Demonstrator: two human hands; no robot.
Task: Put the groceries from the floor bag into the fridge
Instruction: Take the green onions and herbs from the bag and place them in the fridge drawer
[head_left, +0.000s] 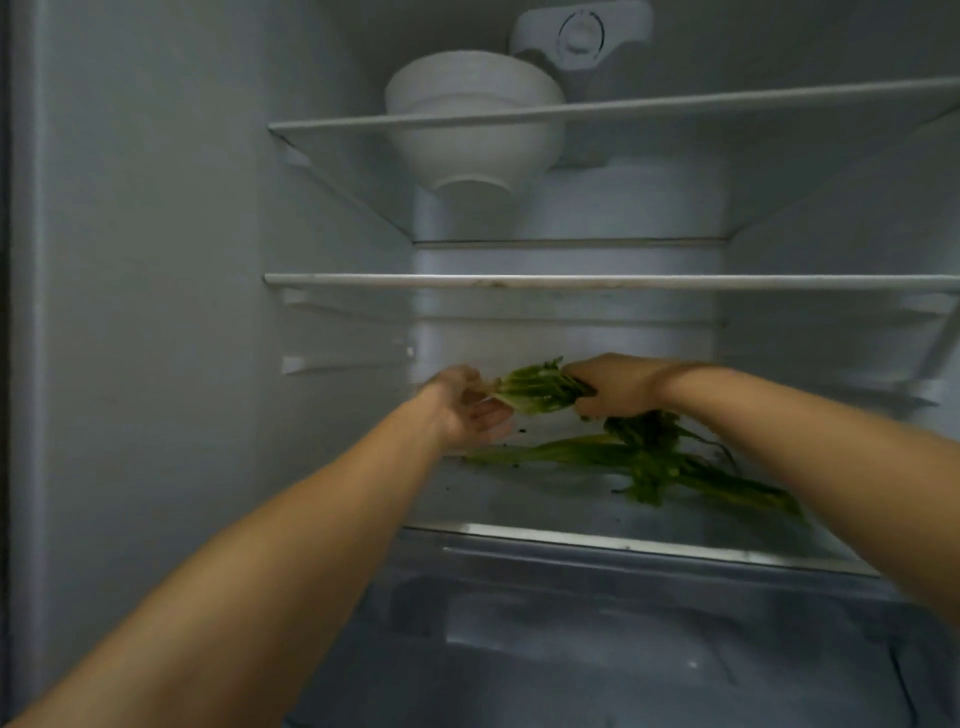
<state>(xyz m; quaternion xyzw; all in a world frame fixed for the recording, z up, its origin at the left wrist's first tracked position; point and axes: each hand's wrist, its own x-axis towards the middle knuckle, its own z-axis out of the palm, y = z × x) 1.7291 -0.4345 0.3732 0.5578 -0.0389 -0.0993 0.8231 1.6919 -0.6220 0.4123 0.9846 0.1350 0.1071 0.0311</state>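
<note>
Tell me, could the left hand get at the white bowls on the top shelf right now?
Probably not at once: the left hand holds the green leafy bunch with the right hand. Once freed, the stacked white bowls stand unobstructed near the shelf front.

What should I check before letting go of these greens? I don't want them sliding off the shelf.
1. Left hand on the bunch of greens: ok, its fingers hold the pale stem end.
2. Right hand on the bunch: ok, it grips the leafy end.
3. Bunch resting on the shelf: cannot tell, the hands hide its underside.
4. Other greens already on the shelf: ok, lying flat in front.
5. Room behind: ok, bare shelf shows near the back wall.
6. Bowl above: ok, on the top shelf, out of the way.
</note>
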